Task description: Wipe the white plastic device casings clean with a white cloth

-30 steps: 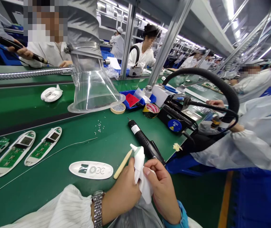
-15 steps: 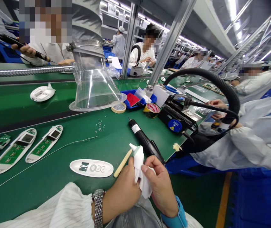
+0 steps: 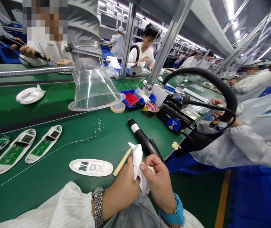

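Observation:
Close to the table's front edge, my left hand is closed around a white ear thermometer, its narrow probe tip pointing up and left. A thin white cloth is draped against the thermometer's body. My right hand pinches that cloth between thumb and fingers, right beside my left hand. The lower part of the thermometer is hidden by my fingers and the cloth. Left of my hands lie a wooden stick and a white oval cover with a window and button holes. A black electric screwdriver rests just beyond.
Two open housings with green boards lie at left, near a thin wire. Loose screws are scattered mid-table. A clear fume hood hangs above. Another white housing sits on the belt. A co-worker's sleeve is at right.
The white housing on the belt has shifted left. My hands keep their hold on the thermometer and cloth, with only slight movement. The view has turned slightly.

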A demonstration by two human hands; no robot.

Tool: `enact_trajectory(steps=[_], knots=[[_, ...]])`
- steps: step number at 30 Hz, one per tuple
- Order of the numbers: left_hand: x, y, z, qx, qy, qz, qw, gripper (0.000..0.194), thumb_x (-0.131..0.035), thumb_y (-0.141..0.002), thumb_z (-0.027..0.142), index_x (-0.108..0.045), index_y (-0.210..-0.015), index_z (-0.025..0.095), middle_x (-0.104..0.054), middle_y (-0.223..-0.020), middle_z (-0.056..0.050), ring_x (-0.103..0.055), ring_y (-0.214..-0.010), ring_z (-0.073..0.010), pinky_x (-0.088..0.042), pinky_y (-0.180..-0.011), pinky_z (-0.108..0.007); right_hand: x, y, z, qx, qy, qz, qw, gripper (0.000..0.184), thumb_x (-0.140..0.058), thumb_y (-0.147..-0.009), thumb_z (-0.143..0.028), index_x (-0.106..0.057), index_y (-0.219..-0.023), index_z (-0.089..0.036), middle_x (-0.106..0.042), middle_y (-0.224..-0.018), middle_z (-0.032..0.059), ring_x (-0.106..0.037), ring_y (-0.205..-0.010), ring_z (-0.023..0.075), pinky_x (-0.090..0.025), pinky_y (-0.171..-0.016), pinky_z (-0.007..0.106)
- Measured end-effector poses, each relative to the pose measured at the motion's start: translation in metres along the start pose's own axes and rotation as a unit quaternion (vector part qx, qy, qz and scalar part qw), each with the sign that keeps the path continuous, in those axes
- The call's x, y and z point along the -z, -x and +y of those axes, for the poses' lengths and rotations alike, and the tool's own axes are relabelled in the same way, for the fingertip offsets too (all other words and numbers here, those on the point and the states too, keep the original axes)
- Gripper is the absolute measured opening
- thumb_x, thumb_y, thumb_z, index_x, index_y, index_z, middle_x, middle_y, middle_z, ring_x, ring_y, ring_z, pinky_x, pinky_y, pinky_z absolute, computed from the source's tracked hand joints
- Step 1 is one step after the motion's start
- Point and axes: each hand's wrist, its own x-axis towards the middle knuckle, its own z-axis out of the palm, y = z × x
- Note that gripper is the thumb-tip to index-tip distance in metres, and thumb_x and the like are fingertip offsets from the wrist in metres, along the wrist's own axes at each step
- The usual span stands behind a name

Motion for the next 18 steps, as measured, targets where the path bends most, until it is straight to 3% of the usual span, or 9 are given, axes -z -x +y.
enact_trajectory(steps=[5,10,18], knots=[[-0.0005,-0.0004,-0.0012,0.016,-0.007,-0.003,1.0,0.057,-0.045,-0.071,0.005,-0.028,-0.125,0.005,-0.055,-0.104,-0.016,-0.054,-0.096,-0.0253,-0.043,-0.084,-0.038,-0.0003,0.0009,0.0026,-0.025,-0.03,0.004,0.999,0.032,-0.071,-0.067,-0.036,-0.044,-0.065,-0.018,-0.043,-0.052,-0.0075,-0.036,-0.045,0.0056,-0.029,-0.042,0.015],[0.0012,-0.0029,0.0007,0.021,0.015,-0.015,1.0,0.062,-0.042,-0.069,0.002,-0.025,-0.128,0.006,-0.055,-0.105,-0.015,-0.054,-0.097,-0.0233,-0.044,-0.085,-0.036,0.0045,0.004,0.0053,-0.049,-0.051,-0.013,0.997,0.027,-0.071,-0.07,-0.038,-0.052,-0.074,-0.019,-0.051,-0.06,-0.0054,-0.042,-0.049,0.0065,-0.033,-0.045,0.016],[0.0024,-0.0029,0.0028,0.025,0.002,-0.018,1.0,0.043,-0.042,-0.072,0.008,-0.036,-0.114,0.012,-0.055,-0.095,-0.01,-0.054,-0.089,-0.0218,-0.044,-0.079,-0.036,0.0077,0.0043,-0.0015,-0.03,0.03,0.004,0.999,0.023,-0.069,-0.071,-0.038,-0.059,-0.073,-0.018,-0.055,-0.064,-0.0022,-0.044,-0.054,0.0085,-0.035,-0.047,0.017]])
